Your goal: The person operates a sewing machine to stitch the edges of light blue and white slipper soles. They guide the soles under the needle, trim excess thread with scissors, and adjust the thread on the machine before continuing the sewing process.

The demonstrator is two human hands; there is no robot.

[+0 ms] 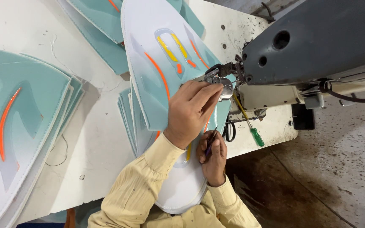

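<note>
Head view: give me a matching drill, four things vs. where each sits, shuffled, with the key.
Things:
1. left hand
2. right hand
3. green-handled screwdriver
4. stack of teal panels

Places:
A. far left on the white table
B. pressing the white and teal panel beside the sewing machine needle area
C. on the table edge under the machine head
D. near the panel's lower end, holding a thin dark tool

Pairs: 1-B, 2-D, 3-C, 4-A
</note>
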